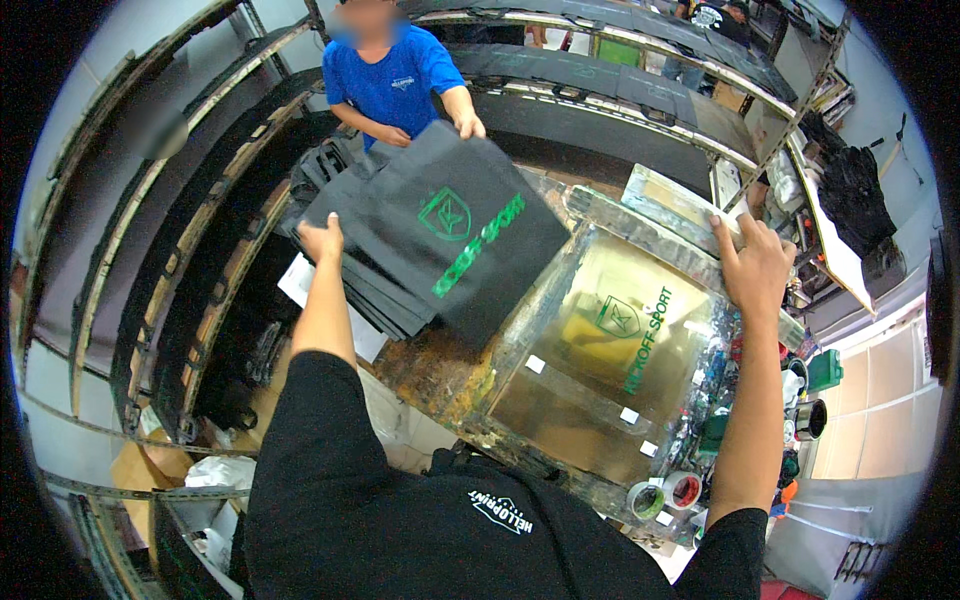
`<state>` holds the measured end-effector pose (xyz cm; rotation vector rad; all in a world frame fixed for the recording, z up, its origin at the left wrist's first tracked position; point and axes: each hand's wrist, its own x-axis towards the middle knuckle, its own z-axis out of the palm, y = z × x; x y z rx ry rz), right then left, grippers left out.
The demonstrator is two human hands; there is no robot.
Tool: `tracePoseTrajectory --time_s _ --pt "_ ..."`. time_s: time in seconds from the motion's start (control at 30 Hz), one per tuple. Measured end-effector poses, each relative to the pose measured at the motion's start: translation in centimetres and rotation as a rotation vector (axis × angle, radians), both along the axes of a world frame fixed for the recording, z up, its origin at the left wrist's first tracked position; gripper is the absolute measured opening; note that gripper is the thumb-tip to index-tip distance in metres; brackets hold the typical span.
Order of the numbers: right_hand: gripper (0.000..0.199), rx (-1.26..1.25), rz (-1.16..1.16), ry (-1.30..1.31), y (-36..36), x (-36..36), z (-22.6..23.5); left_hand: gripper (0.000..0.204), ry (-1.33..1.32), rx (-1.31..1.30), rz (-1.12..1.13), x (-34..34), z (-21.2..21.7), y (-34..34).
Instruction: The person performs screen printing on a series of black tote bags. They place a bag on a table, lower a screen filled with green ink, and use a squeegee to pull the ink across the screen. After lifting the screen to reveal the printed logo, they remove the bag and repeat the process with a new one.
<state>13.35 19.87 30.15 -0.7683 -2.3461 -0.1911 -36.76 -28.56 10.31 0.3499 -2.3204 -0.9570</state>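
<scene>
The left hand [322, 240] holds the near left corner of a dark grey bag [455, 235]. Its fingers are curled tight on the edge of the cloth. The bag lies flat on top of a pile of more grey bags [375, 290], at the far left part of the tabletop [425, 365]. The bag has a green badge and a line of green letters on it. The letters run from the near middle up toward the far right, so the bag sits slanted, like a diamond. One corner points at the person in the blue shirt [392, 80]. That person's hand [468, 125] touches the far corner of the same bag.

The right hand [752, 262] is on the far right side of a big flat frame [600, 360]. Its fingers are spread out and press down over the frame's silver edge. The frame has a shiny yellow-brown screen in the middle, with the same green badge and letters showing. The frame's long way goes from near left to far right, slanted like the bag. It lies just beside the bags, and one bag corner lies over its edge.

Rolls of tape [665, 495] sit by the near corner of the frame. Long dark racks [150, 300] stand on the left.
</scene>
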Motion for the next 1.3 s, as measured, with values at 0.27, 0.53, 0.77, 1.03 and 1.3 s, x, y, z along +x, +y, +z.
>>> tracePoseTrajectory --time_s 0.27,0.53,0.77,1.03,1.3 --pt "0.054 0.032 -0.073 -0.039 -0.5 1.3 -0.7 0.022 -0.412 0.480 -1.338 37.8 -0.6 14.0" --pt "0.053 0.083 -0.063 0.004 -1.2 1.9 -2.7 0.085 -1.656 1.681 -1.789 54.2 5.3 32.1" --pt "0.052 0.072 -0.051 0.014 -2.6 2.4 -3.7 0.093 -1.811 2.157 -1.707 57.3 6.6 34.5" --pt "0.050 0.077 -0.034 0.078 -2.9 2.3 -3.4 0.085 -1.658 2.253 -1.777 58.4 5.9 36.7" --pt "0.045 0.058 -0.066 0.005 -2.3 2.4 -2.8 0.084 -1.844 2.229 -1.709 57.7 8.2 36.1"
